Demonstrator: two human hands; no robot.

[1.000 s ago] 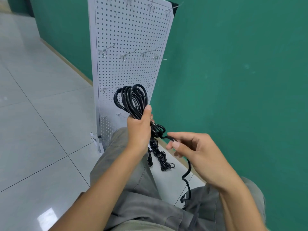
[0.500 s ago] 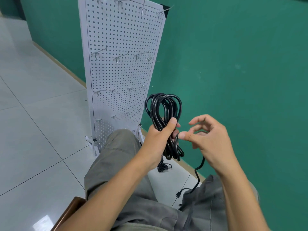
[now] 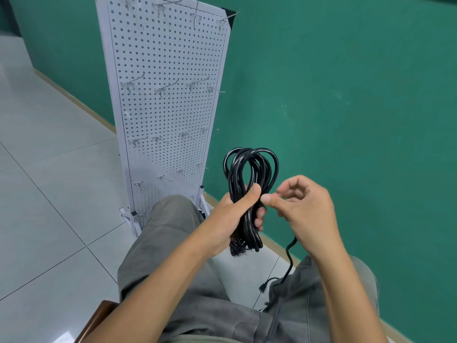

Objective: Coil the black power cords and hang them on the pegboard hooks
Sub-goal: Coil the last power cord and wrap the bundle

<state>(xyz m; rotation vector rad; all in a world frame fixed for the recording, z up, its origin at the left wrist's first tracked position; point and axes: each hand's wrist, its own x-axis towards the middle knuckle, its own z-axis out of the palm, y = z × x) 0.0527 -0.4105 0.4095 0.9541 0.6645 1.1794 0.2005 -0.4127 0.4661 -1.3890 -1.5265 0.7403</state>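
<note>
One cord coil (image 3: 249,184) | left hand (image 3: 235,214) fingers wrapped around it | right hand (image 3: 304,209) fingers loosely curled, holding nothing

The person wore grey-green trousers (image 3: 173,243) of a soft, creased cloth, a stitched seam running along the left thigh. At the waist on the right side a darker grey drawstring (image 3: 275,318) hung over a pocket edge. Both forearms were bare, with no sleeve, watch or ring in view. The left hand (image 3: 235,219) and the right hand (image 3: 306,209) were ungloved, with short, plain nails on the thumbs.
</note>
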